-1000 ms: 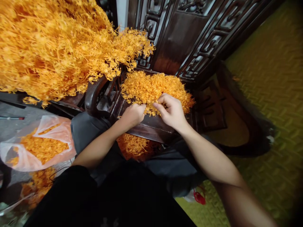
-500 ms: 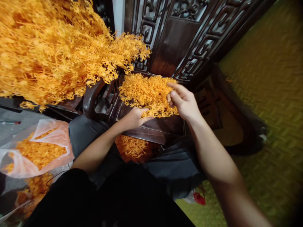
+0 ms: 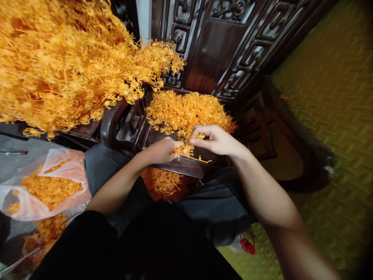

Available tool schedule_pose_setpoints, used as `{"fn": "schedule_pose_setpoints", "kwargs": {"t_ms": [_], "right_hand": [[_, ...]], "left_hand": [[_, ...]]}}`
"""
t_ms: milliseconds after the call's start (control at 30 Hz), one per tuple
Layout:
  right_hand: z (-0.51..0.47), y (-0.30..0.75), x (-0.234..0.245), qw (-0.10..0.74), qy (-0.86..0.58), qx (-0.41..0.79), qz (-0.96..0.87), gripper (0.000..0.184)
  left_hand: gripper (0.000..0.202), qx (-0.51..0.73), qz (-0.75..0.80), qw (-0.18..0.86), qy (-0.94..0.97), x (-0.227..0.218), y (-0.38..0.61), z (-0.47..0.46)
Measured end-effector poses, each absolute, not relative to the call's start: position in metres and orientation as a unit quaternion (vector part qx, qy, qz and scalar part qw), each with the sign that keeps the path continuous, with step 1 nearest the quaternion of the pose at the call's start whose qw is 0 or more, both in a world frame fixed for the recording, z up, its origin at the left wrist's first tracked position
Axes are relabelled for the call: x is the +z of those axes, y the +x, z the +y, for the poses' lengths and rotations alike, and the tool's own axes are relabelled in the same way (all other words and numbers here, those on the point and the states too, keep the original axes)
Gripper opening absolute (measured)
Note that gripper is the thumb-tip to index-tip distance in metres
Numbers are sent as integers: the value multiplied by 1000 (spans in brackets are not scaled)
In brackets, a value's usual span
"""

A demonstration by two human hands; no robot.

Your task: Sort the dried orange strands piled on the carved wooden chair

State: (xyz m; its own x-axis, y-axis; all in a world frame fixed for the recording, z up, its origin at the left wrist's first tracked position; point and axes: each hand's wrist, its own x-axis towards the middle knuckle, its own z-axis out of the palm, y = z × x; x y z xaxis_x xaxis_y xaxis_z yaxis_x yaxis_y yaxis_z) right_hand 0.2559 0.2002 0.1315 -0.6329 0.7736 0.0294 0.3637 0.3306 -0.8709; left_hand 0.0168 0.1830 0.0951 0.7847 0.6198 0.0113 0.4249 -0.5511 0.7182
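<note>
My left hand [image 3: 167,150] is closed on an orange plastic flower sprig [image 3: 189,150], its thin stem sticking out to the right. Close beside it, my right hand [image 3: 217,140] pinches at the same sprig with thumb and fingers; a bit of orange shows inside its curled fingers. Both hands hover over the front of a dark wooden chair seat [image 3: 186,166]. Just behind them a heap of small orange plastic flower pieces [image 3: 189,111] covers the back of the seat. What exactly lies between the right fingertips is partly hidden.
A large pile of orange plastic flowers [image 3: 64,66] rises at the left, beside the curved chair arm [image 3: 109,124]. Below the seat lie orange stems [image 3: 166,182]. A plastic bag [image 3: 78,171] of orange pieces sits on the floor. Yellow-green matting [image 3: 335,128] spreads at right.
My right hand has come down and left from above the heap to meet my left hand. The sprig now hangs lower, over the seat's front. My left hand has barely moved.
</note>
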Motion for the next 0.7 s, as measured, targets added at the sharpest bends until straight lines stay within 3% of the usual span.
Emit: {"fn": "schedule_pose_setpoints", "kwargs": {"t_ms": [133, 200, 333, 533, 700], "right_hand": [[201, 252, 122, 431, -447, 434, -652, 42], [201, 247, 118, 490, -455, 461, -584, 45], [206, 241, 113, 502, -454, 498, -542, 52], [238, 282, 122, 597, -480, 401, -502, 60], [226, 283, 120, 539, -461, 438, -552, 52]], "left_hand": [[16, 164, 303, 434, 832, 102, 18, 181], [19, 178, 332, 471, 798, 105, 19, 180], [29, 197, 360, 532, 741, 107, 17, 178], [32, 125, 360, 587, 714, 107, 9, 176], [36, 184, 379, 603, 677, 108, 9, 177]]}}
